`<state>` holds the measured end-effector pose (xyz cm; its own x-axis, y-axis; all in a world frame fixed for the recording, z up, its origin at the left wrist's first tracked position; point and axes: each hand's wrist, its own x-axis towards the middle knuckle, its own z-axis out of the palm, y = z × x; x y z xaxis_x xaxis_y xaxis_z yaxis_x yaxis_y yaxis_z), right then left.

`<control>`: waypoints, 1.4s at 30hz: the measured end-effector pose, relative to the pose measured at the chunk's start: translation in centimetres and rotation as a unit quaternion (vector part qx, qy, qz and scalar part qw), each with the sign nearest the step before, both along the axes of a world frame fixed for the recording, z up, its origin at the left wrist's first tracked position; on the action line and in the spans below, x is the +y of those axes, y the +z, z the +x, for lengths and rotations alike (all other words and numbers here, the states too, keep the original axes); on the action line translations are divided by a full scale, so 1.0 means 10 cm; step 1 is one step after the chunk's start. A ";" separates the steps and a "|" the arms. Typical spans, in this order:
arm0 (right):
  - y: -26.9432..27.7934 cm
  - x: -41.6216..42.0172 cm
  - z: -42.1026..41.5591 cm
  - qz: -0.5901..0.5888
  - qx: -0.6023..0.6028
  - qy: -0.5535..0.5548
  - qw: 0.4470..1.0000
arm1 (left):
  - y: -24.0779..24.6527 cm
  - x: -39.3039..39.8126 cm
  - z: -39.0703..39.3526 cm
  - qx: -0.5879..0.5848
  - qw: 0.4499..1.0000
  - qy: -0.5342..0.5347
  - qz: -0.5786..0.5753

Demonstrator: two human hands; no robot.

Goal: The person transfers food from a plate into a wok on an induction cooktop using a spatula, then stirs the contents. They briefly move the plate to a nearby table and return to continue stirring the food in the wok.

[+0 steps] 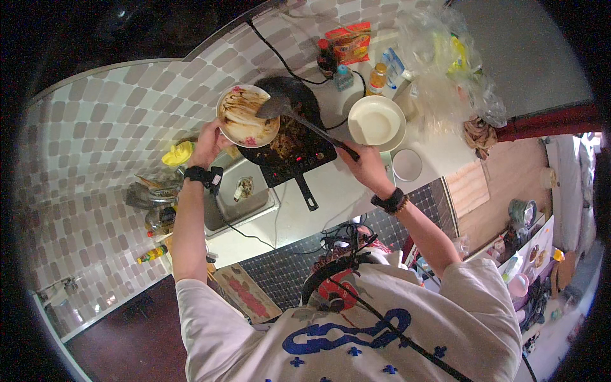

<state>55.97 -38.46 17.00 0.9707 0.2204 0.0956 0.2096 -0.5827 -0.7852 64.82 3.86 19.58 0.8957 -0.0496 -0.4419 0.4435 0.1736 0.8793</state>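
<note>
My left hand (pixel 208 141) grips the rim of a white bowl (pixel 248 116) with a floral pattern, tilted so that its sauce-smeared inside faces me. A dark spatula (pixel 317 129) is in my right hand (pixel 365 164), its blade touching or just over the inside of the bowl. Below and behind the bowl, a black frying pan (pixel 309 102) holds browned food (pixel 285 139). The pan sits on a black induction cooker (pixel 312 160) with red lights lit, and its handle points towards me. How much food lies under the bowl is hidden.
Left of the cooker is a metal sink (pixel 260 198) with scraps in it. To the right stand stacked pale bowls (pixel 400 138) and a round white lid or dish (pixel 407 165). Bottles (pixel 376 80), a red packet (pixel 351 43) and plastic bags (pixel 437 100) are behind. A black cable (pixel 286 64) runs near the pan.
</note>
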 end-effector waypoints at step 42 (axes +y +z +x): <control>0.17 0.04 -0.45 -0.151 -0.056 -0.006 0.987 | -1.32 0.08 -3.23 -0.178 0.876 0.407 -0.190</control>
